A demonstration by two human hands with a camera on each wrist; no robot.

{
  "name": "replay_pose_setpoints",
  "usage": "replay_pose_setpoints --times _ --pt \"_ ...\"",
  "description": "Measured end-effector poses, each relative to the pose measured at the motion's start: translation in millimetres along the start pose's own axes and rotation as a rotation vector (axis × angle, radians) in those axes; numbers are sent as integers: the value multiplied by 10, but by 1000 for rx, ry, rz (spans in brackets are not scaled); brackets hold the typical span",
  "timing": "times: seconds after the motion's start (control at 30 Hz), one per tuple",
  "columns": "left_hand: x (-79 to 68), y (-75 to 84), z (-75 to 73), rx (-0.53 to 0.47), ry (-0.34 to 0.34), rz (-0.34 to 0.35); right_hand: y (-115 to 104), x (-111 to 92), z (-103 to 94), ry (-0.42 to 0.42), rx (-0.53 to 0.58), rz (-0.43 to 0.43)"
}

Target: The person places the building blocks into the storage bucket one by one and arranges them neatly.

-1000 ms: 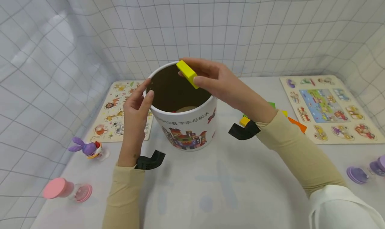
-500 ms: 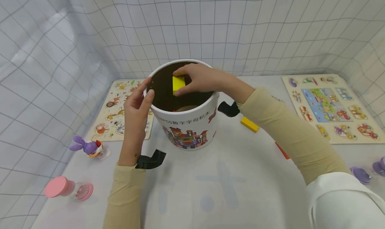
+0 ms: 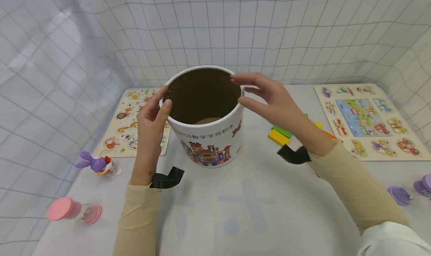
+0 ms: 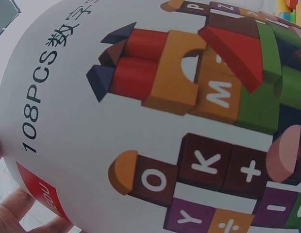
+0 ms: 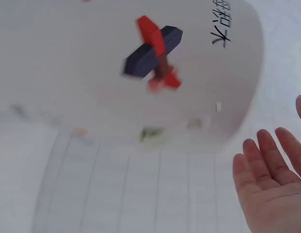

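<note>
A white bucket [image 3: 208,144] with printed toy blocks on its side stands upright in the middle of the table. My left hand [image 3: 153,117] holds its left rim, thumb on the near side and fingers along the outer wall. In the left wrist view the printed wall fills most of the picture, and fingertips [image 4: 24,213] show at its lower left edge. At the right rim my right hand [image 3: 269,97] hovers with fingers spread and nothing between them; its palm [image 5: 272,189] shows bare in the right wrist view. Inside the bucket, a bit of red shows at the bottom.
Right of the bucket lie yellow [image 3: 278,137] and green [image 3: 282,130] blocks, partly under my right arm. An animal puzzle board [image 3: 118,136] is at left, a vehicle puzzle board [image 3: 370,121] at right. A purple rabbit toy [image 3: 97,164] and a pink container [image 3: 64,209] sit at left.
My right hand dipped into the bucket with a yellow block, let it go, and has come back out to the right with nothing in it. My left hand stays on the rim.
</note>
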State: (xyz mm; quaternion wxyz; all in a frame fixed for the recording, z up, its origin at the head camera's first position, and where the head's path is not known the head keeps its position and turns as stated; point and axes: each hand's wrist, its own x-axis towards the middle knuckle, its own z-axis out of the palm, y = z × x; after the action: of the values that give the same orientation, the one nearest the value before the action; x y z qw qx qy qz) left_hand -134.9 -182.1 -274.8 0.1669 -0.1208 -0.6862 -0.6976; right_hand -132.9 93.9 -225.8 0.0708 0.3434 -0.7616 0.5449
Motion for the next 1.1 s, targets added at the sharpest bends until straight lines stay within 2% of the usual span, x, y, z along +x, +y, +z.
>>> replay_pose_setpoints --times 0.1,0.2,0.27,0.33,0.43,0.53,0.63,0.83,0.9,0.97,1.1 --pt "12 23 -12 -16 6 12 226 -499 -236 73 16 77" --pt "19 51 -21 -32 12 15 487 -1055 -446 110 -73 270" --pt "15 70 -29 -35 21 12 646 -1402 -544 106 -179 410" --pt "3 87 -41 -19 27 4 776 -1696 -599 87 -225 515" --pt "-21 100 -60 3 38 -14 899 -1973 -599 38 -279 617" --pt "-40 99 -67 13 40 -34 941 -2069 -534 -24 -321 682" --pt "-49 90 -63 3 37 -42 967 -2040 -433 -72 -400 706" --pt "-30 68 -33 -28 33 -34 1037 -1907 -224 -103 -520 550" --pt "-21 54 -15 -42 36 -28 1048 -1866 -185 -98 -522 510" --pt "-15 33 4 -51 38 -21 1054 -1827 -169 -106 -469 494" --pt "-7 -2 47 -54 31 -17 980 -1684 -182 -157 -122 582"
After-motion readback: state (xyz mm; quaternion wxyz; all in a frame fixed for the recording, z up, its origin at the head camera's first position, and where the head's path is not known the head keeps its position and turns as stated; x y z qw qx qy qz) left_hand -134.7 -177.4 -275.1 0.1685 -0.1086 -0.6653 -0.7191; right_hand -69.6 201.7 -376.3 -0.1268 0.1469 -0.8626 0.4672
